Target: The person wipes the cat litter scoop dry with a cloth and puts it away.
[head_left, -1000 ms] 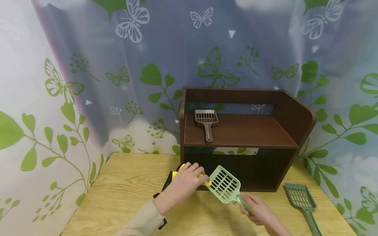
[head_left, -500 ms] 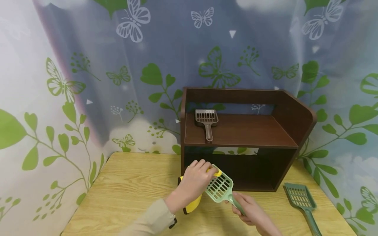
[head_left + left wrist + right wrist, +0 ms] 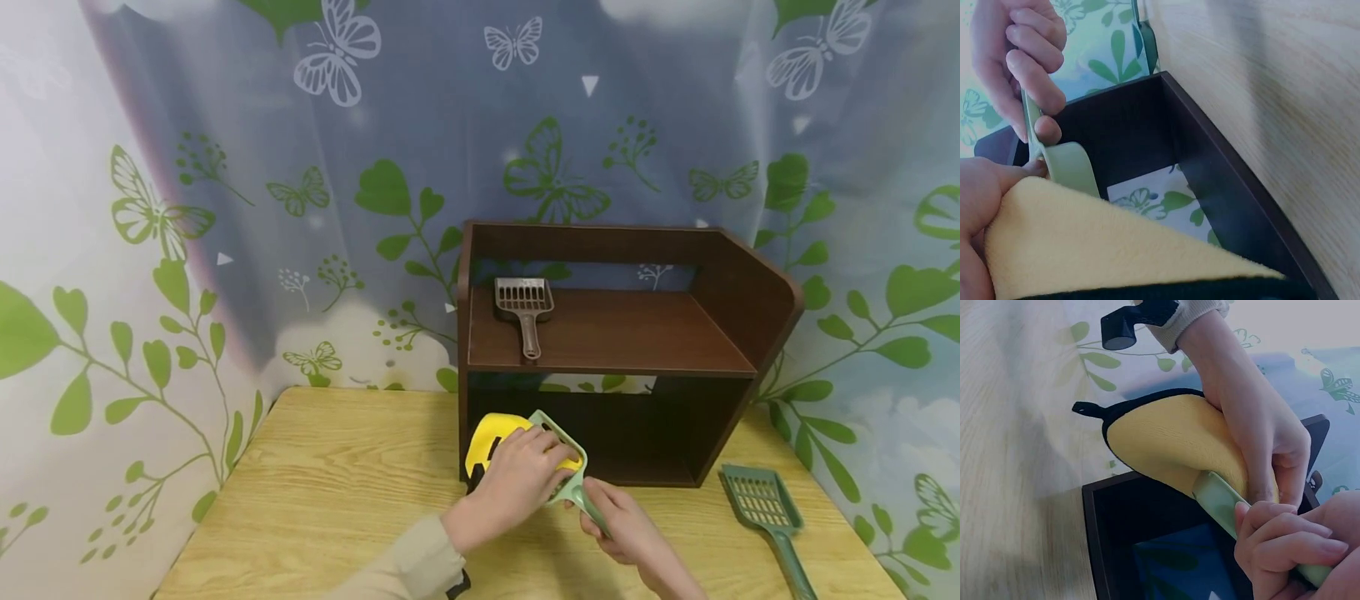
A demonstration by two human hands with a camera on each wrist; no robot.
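Note:
My right hand [image 3: 626,525] grips the handle of a light green slotted litter scoop [image 3: 576,493], held up in front of the brown shelf. My left hand [image 3: 513,479] holds a yellow cloth [image 3: 491,437] with black edging against the scoop's head, hiding much of its slots. In the right wrist view, the cloth [image 3: 1166,437] drapes over the scoop's head, and a black loop [image 3: 1089,410] sticks out at its corner. The left wrist view shows the left thumb on the cloth [image 3: 1104,244] beside the scoop's pale green side wall [image 3: 1074,165].
A two-level dark brown shelf [image 3: 622,333] stands on the wooden table [image 3: 337,467]. On its upper board lies a grey-brown litter scoop [image 3: 528,321]. A dark green litter scoop [image 3: 767,504] lies on the table at right. A patterned curtain [image 3: 420,100] hangs behind.
My left hand has moved right with the cloth, from the scoop's far left edge across its head. The right hand and scoop have shifted slightly left.

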